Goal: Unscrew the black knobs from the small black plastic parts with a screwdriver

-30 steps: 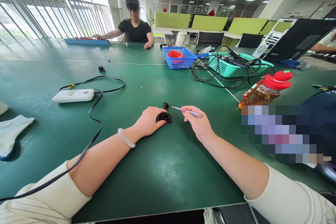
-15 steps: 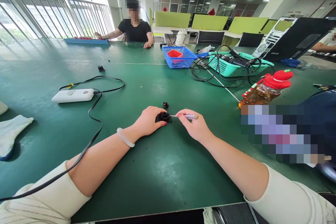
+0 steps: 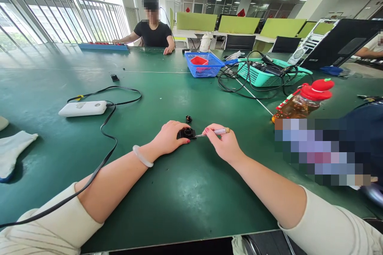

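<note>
My left hand (image 3: pixel 168 138) grips a small flat black part with a round raised centre (image 3: pixel 188 132) against the green table, thumb on the near side and fingers on the far side. In my right hand (image 3: pixel 224 144) is a slim screwdriver (image 3: pixel 220 131) with a pale, see-through handle, pinched between thumb and fingers. Its thin shaft points left, with the tip at the right edge of the black part; whether it touches cannot be made out. Just beyond the part lies a small round black piece (image 3: pixel 188 119) with a coppery glint.
A white power bank (image 3: pixel 83 108) with a black cable (image 3: pixel 108 155) lies left; the cable crosses my left arm. Further off are a blue basket (image 3: pixel 206 72), a teal basket (image 3: pixel 259 80) with cables, and a red-capped bottle (image 3: pixel 303 105). A person (image 3: pixel 154 34) sits across the table.
The screwdriver tip has shifted from the part's raised centre to its lower right edge, with the handle tilted up more. Across the table, the blue tray has slid slightly right.
</note>
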`<state>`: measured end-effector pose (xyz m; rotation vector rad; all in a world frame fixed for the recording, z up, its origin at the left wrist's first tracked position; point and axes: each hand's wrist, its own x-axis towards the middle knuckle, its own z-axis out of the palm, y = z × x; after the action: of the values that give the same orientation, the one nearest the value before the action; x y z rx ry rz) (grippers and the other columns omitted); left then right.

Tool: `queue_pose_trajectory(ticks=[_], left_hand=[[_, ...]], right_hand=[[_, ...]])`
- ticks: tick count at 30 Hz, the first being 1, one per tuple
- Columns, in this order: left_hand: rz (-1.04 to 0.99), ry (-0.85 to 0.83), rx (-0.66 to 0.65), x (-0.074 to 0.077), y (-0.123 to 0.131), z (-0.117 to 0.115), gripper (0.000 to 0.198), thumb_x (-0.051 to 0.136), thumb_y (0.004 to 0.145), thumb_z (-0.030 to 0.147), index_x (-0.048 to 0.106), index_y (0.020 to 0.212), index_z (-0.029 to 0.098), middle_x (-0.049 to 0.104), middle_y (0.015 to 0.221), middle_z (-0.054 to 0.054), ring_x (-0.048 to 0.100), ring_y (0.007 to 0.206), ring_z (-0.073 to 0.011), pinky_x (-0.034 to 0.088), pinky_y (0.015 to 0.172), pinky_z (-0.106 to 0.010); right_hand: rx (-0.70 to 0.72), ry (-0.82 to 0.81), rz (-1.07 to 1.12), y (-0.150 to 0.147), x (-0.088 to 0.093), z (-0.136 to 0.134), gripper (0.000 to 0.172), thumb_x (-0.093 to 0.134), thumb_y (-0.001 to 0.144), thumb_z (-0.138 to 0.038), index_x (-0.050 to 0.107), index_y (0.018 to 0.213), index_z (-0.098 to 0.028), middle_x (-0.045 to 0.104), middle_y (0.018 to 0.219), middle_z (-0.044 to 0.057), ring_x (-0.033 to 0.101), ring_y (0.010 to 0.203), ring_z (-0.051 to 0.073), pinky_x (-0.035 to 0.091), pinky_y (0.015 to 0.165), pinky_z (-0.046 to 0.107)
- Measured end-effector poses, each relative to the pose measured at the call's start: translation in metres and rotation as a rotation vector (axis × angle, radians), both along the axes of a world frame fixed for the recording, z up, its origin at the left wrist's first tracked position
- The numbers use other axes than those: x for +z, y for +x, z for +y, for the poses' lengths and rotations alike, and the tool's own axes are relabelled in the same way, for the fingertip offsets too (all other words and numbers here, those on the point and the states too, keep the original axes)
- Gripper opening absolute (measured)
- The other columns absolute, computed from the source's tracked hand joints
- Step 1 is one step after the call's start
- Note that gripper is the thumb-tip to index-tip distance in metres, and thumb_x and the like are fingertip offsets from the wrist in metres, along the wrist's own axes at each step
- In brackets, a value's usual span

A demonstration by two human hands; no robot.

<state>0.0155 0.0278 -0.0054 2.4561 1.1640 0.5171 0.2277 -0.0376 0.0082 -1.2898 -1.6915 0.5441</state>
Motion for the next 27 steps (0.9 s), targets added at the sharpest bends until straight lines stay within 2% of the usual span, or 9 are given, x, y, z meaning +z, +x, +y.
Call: queue_pose_trajectory(ticks=[4,6,8,11,14,19,23,27], left_hand=[[0.012,0.003,0.005,-0.0002,0.0004,0.0002,0.044,0.073,0.08,0.039,0.064,0.122,0.026,0.07,0.121,-0.006,0.056,0.121,-0.0312,0.042,0.107,-0.049],[0.019,0.002,0.01,0.0002,0.0008,-0.0001,0.046,0.074,0.08,0.039,0.064,0.122,0.025,0.07,0.122,-0.006,0.056,0.121,-0.0311,0.042,0.107,-0.049],[0.022,-0.001,0.011,0.0008,0.0011,-0.0004,0.048,0.075,0.079,0.04,0.064,0.122,0.025,0.07,0.122,-0.006,0.056,0.121,-0.0311,0.042,0.108,-0.048],[0.024,-0.001,0.007,0.0015,0.0015,-0.0005,0.047,0.075,0.079,0.04,0.065,0.122,0.024,0.071,0.121,-0.006,0.057,0.121,-0.031,0.042,0.108,-0.048],[0.023,-0.001,0.007,0.002,0.0018,-0.0006,0.044,0.073,0.08,0.04,0.066,0.121,0.024,0.071,0.121,-0.006,0.057,0.121,-0.031,0.042,0.108,-0.048],[0.023,0.003,0.005,0.0028,0.0016,-0.0019,0.043,0.071,0.082,0.043,0.065,0.121,0.026,0.07,0.122,-0.006,0.057,0.12,-0.0308,0.042,0.107,-0.048],[0.026,0.009,0.004,0.0031,0.0016,-0.0035,0.042,0.069,0.084,0.041,0.064,0.122,0.024,0.069,0.122,-0.006,0.057,0.12,-0.0299,0.042,0.108,-0.048],[0.02,0.014,0.004,0.003,0.0018,-0.0039,0.04,0.068,0.085,0.04,0.065,0.121,0.023,0.07,0.121,-0.006,0.057,0.119,-0.0301,0.043,0.107,-0.048]], right_hand=[[0.039,0.139,-0.165,-0.0003,-0.0002,-0.0027,0.026,0.049,0.091,-0.027,0.064,0.071,-0.023,0.069,0.068,0.0,0.06,0.063,0.016,0.046,0.07,0.033],[0.107,0.232,-0.202,-0.0008,0.0,-0.005,0.023,0.05,0.091,-0.023,0.063,0.072,-0.023,0.071,0.07,-0.001,0.061,0.065,0.016,0.046,0.08,0.036],[0.194,0.291,-0.217,-0.0017,-0.0002,-0.0065,0.021,0.051,0.091,-0.022,0.063,0.075,-0.024,0.071,0.07,-0.001,0.06,0.065,0.015,0.045,0.083,0.036],[0.282,0.295,-0.264,-0.0035,-0.0024,-0.0061,0.015,0.054,0.092,-0.022,0.065,0.081,-0.024,0.071,0.072,-0.002,0.06,0.068,0.015,0.045,0.084,0.036],[0.309,0.237,-0.288,-0.0047,-0.005,-0.0047,0.012,0.057,0.092,-0.022,0.067,0.085,-0.024,0.071,0.076,-0.001,0.062,0.072,0.014,0.045,0.083,0.034],[0.284,0.224,-0.193,-0.0029,-0.003,-0.0073,0.015,0.055,0.094,-0.026,0.067,0.085,-0.024,0.07,0.075,-0.001,0.062,0.069,0.014,0.048,0.075,0.031],[0.148,0.277,-0.116,-0.002,-0.0004,-0.0093,0.017,0.054,0.094,-0.028,0.067,0.084,-0.024,0.07,0.073,0.0,0.06,0.068,0.015,0.048,0.073,0.031],[0.066,0.197,-0.145,-0.002,-0.0029,-0.0059,0.019,0.053,0.094,-0.028,0.068,0.083,-0.025,0.071,0.077,0.001,0.064,0.074,0.017,0.048,0.074,0.033]])
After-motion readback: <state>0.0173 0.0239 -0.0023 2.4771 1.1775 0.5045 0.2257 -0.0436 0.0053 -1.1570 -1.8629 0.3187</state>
